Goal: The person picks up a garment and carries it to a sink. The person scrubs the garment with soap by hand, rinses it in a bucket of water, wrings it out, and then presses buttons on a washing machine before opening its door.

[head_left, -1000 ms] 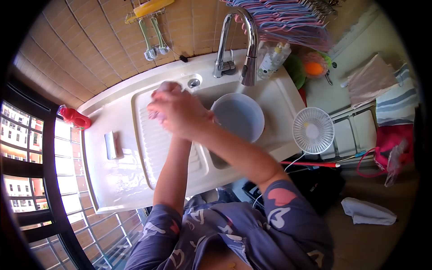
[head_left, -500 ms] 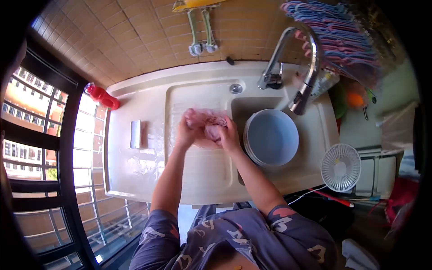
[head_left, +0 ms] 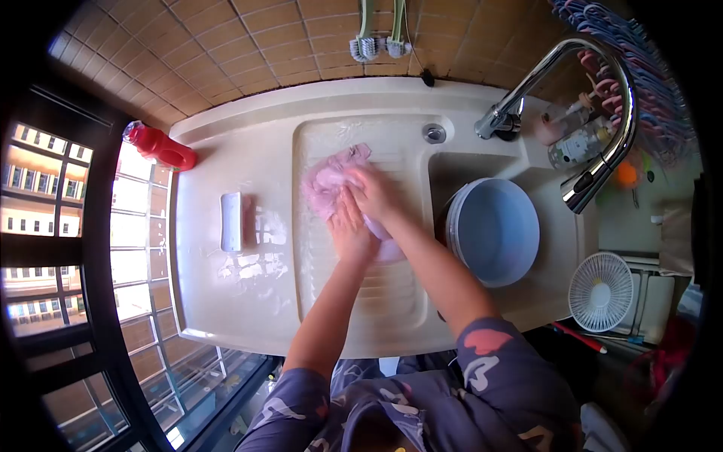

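Note:
A wet pink cloth (head_left: 335, 175) lies bunched on the ridged washboard part (head_left: 388, 290) of the sink counter. My left hand (head_left: 352, 232) presses against its lower side, fingers close together and gripping the fabric. From the right, my right hand (head_left: 373, 197) is closed on the cloth, its fingertips partly sunk in the folds and slightly blurred. The two hands touch each other over the cloth. Part of the fabric hangs out below them, near my right wrist.
In the basin at right stands a pale bucket (head_left: 495, 230), with a tall chrome faucet (head_left: 629, 113) beyond it. To the left are a white soap dish (head_left: 231, 222) and a red bottle (head_left: 162, 147). A small white fan (head_left: 601, 292) sits at far right.
The cloth was gathered up between both hands; now it is spread more and pressed on the washboard. My left hand has moved right and nearer me. The camera view has shifted.

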Demonstrator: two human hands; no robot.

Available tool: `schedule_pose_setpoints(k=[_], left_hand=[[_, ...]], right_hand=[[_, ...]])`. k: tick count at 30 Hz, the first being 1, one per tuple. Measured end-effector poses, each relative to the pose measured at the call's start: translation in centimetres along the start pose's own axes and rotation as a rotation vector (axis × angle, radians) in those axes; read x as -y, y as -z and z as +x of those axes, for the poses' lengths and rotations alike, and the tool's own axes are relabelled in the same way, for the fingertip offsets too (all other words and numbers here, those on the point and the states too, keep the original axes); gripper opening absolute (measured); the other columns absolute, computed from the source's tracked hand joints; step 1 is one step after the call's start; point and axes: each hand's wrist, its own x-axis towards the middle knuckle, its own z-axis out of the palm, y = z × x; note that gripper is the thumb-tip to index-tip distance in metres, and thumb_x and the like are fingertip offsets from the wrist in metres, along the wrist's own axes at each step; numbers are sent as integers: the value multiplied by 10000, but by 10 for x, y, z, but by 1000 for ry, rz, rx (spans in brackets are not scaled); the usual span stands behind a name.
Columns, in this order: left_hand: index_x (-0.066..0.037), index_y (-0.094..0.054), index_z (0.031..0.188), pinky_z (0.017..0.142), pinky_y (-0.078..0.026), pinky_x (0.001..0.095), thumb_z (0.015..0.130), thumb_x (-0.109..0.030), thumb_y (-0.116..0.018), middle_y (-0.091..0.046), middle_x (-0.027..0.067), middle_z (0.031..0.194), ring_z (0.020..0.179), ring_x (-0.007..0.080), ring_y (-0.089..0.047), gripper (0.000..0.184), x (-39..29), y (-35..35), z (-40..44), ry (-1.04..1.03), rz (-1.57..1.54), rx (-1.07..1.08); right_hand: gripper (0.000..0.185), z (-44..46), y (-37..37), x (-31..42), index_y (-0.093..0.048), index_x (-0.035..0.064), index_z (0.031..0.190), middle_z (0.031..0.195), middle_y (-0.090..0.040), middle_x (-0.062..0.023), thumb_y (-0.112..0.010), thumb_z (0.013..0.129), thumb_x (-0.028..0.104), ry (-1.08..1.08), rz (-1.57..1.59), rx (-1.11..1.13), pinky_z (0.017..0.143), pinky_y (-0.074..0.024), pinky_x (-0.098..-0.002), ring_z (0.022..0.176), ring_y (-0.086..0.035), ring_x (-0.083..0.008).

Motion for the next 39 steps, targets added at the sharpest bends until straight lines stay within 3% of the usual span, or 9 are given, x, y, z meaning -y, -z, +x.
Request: schedule_pose_setpoints(k=[1, 8, 21, 23, 27, 31, 32, 34, 39], left_hand=[[37, -292, 1464, 1006, -333, 485, 877, -274, -567, -416, 216, 1449, 1262, 376, -466, 719, -2, 1, -3, -33, -32, -75], [-132, -495, 1254, 916, -376, 443, 875, -238, -572, -552, 91, 1107, 1035, 312, -547, 401, 12, -11, 9, -208, 70, 166], [-72, -514, 1081, 901, -376, 471, 795, -155, -573, -559, 131, 1059, 1008, 352, -550, 304, -8, -18, 67, -141, 99, 137], [-68, -521, 1111, 929, -380, 479, 806, -148, -546, -575, 141, 1066, 1029, 365, -556, 317, -10, -21, 69, -103, 104, 49], [-66, -516, 1161, 931, -398, 480, 837, -195, -550, -568, 147, 1139, 1060, 381, -567, 351, -13, -19, 85, -2, 61, 265], [-62, -401, 1383, 906, -497, 468, 738, -382, -719, -420, 249, 1356, 1106, 440, -574, 787, -47, -24, 112, 18, -341, 118], [-73, -315, 1461, 933, -498, 474, 732, -433, -728, -320, 296, 1417, 1136, 454, -569, 912, -72, -33, 124, 93, -140, 197], [-67, -313, 1463, 934, -500, 473, 726, -460, -727, -327, 303, 1409, 1138, 455, -568, 932, -96, -41, 137, 168, -105, 186], [-33, -358, 1434, 917, -509, 470, 712, -531, -733, -420, 307, 1343, 1145, 432, -572, 954, -80, -51, 168, 223, 69, 102]], right_hand=[[368, -22, 3, 0, -645, 83, 1139, 1076, -645, -128, -728, 823, 253, -29, 321, -104, 789, -508, -385, 905, -629, -293], [239, -76, 33, 30, -601, 48, 794, 716, -581, -134, -766, 794, 221, -279, 167, -338, 570, -464, -397, 634, -584, -316], [238, 28, 30, -34, -630, 100, 728, 781, -655, -99, -659, 821, 317, -113, -360, -184, 594, -501, -461, 721, -630, -341], [273, 35, 30, -35, -635, 103, 750, 796, -658, -111, -620, 848, 357, -93, -333, -223, 631, -508, -485, 738, -632, -352], [361, 55, 56, -31, -660, 112, 887, 921, -688, -131, -527, 920, 445, -116, -505, 175, 735, -537, -483, 815, -672, -359], [390, 44, 128, -81, -635, 119, 866, 901, -654, -135, -603, 875, 508, -209, -625, -180, 709, -544, -458, 767, -663, -352], [390, 46, 139, -98, -635, 119, 866, 901, -654, -135, -603, 875, 508, -205, -624, -195, 709, -544, -458, 767, -663, -352], [416, 55, 147, -126, -648, 124, 902, 955, -642, -119, -636, 847, 536, -364, -752, -428, 702, -545, -445, 823, -662, -323], [496, 117, 108, -138, -632, 109, 1048, 1084, -597, -140, -646, 826, 552, -459, -627, -366, 825, -491, -490, 1006, -607, -333]])
